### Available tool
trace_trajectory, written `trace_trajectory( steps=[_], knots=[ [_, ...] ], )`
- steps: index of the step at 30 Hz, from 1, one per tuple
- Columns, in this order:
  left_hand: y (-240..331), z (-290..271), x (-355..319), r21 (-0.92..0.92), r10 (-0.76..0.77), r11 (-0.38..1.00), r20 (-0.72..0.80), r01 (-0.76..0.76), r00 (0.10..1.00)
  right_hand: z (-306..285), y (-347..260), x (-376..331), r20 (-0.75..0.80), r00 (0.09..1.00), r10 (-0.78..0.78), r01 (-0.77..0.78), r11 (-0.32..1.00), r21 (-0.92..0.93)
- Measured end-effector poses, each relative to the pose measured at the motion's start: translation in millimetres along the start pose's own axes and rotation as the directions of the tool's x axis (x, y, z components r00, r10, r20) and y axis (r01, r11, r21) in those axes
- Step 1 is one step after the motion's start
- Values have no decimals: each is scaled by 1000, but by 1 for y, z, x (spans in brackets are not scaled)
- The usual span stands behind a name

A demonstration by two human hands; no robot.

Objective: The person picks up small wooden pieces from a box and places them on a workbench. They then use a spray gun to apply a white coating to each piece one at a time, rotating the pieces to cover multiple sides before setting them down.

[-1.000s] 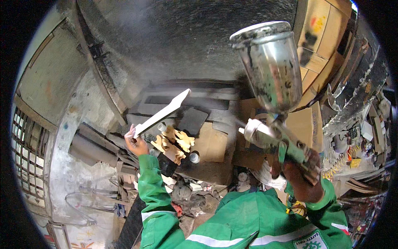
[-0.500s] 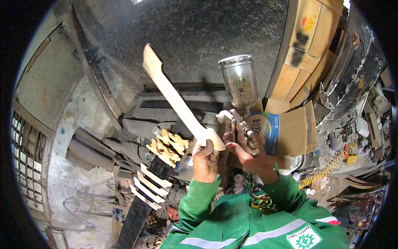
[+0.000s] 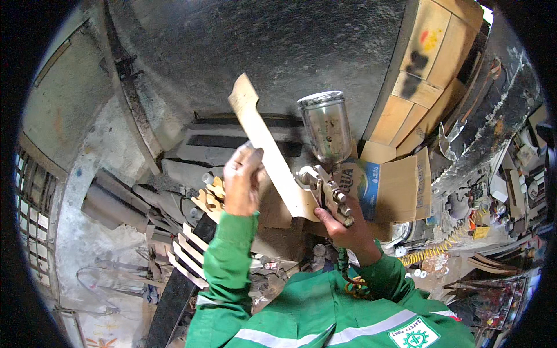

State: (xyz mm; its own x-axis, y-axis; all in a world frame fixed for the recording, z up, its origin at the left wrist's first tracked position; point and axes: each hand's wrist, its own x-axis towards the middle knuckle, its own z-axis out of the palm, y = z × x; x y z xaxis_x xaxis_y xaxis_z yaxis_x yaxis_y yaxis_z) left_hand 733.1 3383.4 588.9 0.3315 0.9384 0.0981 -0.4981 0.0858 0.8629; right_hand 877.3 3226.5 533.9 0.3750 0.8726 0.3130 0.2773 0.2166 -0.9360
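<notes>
A pale wooden piece shaped like a guitar neck (image 3: 270, 148) slants up and to the left in front of me, its wider end low. My right hand (image 3: 351, 232) grips a metal spray gun (image 3: 328, 188), whose silver cup (image 3: 326, 127) points upward. The thumb of that hand also meets the neck's lower end, beside the gun. My left hand (image 3: 241, 182) is at the neck's left edge, halfway up, fingers bent and drawn together. What lies between those fingers is hidden.
Left of my hands, several thin wooden strips (image 3: 188, 252) and small curved wooden pieces (image 3: 210, 194) lie across a black board (image 3: 168, 301). A cardboard box (image 3: 403, 188) stands behind the gun. A coiled yellow hose (image 3: 426, 255) runs at the right, near a cluttered bench.
My left hand has left the neck's lower end and moved up and left along its edge. The neck's tip has swung right; its lower end now rests against my right hand.
</notes>
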Motion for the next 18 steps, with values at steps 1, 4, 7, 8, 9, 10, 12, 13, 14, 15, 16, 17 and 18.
trace_trajectory(
  steps=[1, 4, 7, 8, 9, 10, 12, 13, 14, 15, 16, 17, 18],
  knots=[
    [12, -5, 10, 46, -70, 997, 38, 68, 997, -2, -2, -2, -14, 999, 52, -53, 998, -17],
    [16, -12, 30, 116, -35, 993, 89, 25, 995, -5, -5, -9, -60, 996, 59, -60, 998, -20],
    [12, -40, 51, 53, -40, 998, 84, 36, 996, -23, -11, -22, 107, 955, 278, -291, 946, 140],
    [15, -53, 67, -36, -158, 987, -102, 155, 982, -29, -15, -23, 135, 960, 245, -268, 943, 198],
    [16, -67, 79, -127, -188, 977, -140, 171, 972, -32, -20, -27, 169, 944, 284, -326, 880, 345],
    [16, -80, 89, -230, -231, 956, -203, 183, 952, -38, -25, -28, 178, 954, 240, -292, 870, 396],
    [6, -102, 100, -329, -248, 930, -236, 163, 940, -49, -36, -28, 180, 966, 187, -253, 834, 490],
    [-4, -108, 105, -371, -232, 921, -293, 113, 928, -55, -44, -35, 109, 980, 169, -201, 849, 488],
    [-12, -115, 108, -418, -214, 906, -310, 69, 926, -59, -49, -35, 59, 989, 133, -145, 920, 364],
    [-20, -118, 113, -404, -197, 914, -371, 33, 907, -63, -51, -32, 18, 996, 87, -89, 969, 230],
    [-25, -121, 118, -461, -242, 885, -355, 56, 903, -66, -52, -29, -50, 998, -26, 33, 990, 134],
    [-31, -122, 122, -519, -289, 850, -322, 88, 902, -66, -51, -24, -173, 985, 13, 13, 988, 151],
    [-37, -121, 125, -571, -339, 813, -304, 115, 890, -69, -51, -24, -178, 982, -57, 67, 996, 50]
  ],
)
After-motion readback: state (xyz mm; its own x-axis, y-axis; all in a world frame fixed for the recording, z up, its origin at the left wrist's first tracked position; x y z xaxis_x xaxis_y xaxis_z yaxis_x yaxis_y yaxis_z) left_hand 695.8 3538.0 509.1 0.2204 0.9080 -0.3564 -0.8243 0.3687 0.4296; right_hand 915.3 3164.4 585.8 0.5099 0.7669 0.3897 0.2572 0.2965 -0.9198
